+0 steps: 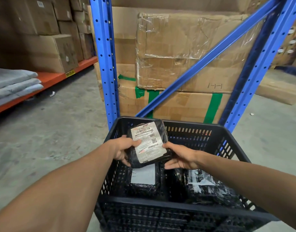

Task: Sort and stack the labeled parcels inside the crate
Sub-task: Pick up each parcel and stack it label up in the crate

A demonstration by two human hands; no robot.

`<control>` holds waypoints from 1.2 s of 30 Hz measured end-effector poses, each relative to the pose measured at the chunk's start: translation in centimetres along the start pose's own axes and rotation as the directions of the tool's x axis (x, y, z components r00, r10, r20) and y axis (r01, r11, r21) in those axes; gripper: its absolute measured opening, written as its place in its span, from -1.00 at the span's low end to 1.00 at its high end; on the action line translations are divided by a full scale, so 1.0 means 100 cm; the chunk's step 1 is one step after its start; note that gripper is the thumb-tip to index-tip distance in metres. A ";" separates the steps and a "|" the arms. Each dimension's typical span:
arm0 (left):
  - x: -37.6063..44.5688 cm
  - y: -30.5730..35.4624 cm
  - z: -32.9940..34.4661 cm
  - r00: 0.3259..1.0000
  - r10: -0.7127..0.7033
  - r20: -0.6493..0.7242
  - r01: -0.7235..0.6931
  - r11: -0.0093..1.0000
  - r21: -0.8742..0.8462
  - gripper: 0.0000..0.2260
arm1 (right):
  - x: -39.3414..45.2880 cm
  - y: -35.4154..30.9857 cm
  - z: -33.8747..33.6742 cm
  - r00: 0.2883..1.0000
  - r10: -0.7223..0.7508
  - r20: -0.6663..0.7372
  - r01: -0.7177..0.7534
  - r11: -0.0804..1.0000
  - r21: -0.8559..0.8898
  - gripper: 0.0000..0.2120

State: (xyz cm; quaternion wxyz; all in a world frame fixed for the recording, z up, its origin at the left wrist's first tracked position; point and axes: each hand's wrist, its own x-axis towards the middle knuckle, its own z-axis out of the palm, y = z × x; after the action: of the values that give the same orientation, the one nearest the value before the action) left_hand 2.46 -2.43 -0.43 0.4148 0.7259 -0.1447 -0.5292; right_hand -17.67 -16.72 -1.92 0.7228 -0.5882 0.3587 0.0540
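Beyond the hands, past the crate's far wall, stands a blue rack upright with taped cardboard boxes behind it; one box bears a hand-drawn mark like "HH", and a small yellow tag on the orange shelf beam off to the left seems to read "00-01-01".

Directly beneath and around the hands sits the black slatted crate, its near wall closest to the person.

On its floor, straight below the hands, lies a black parcel with a pale label facing up, its print too faint to read. Below and right of the right hand lies a second wrapped parcel with torn white label scraps.

Between the hands, above the crate's left half, is the held parcel: black wrap, label upward, long axis running away from the person and tilted slightly. The left hand closes on its left edge, thumb pressing the label; the right hand cups the lower right corner with fingers half curled beneath. Both hands are equally near.

Its label carries barcodes, a QR code and a bold code starting roughly "510", not fully legible.

I judge that the coming move is a straight lowering onto the parcel beneath, long axes nearly matched.
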 end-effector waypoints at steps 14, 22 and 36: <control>0.064 -0.046 0.009 0.982 -0.048 -0.185 0.104 0.946 0.306 -0.32 | 0.057 0.047 0.036 0.968 0.208 -0.141 -0.235 0.949 -0.209 -0.71; 0.084 -0.063 0.009 0.983 -0.112 -0.147 0.157 0.924 0.348 -0.38 | 0.074 0.062 0.032 0.970 0.214 -0.115 -0.240 0.918 -0.316 -0.59; 0.046 0.006 0.070 0.976 0.213 0.039 -0.177 0.682 0.710 -0.81 | 0.012 -0.042 -0.041 0.892 -0.396 -0.218 -0.068 0.360 -0.931 -0.77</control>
State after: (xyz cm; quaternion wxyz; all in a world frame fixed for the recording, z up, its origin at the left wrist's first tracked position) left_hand -1.81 -8.92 -3.66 0.1609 0.8218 -0.4036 -0.3687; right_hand -16.57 -22.06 0.53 0.1801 -0.9195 0.3463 0.0457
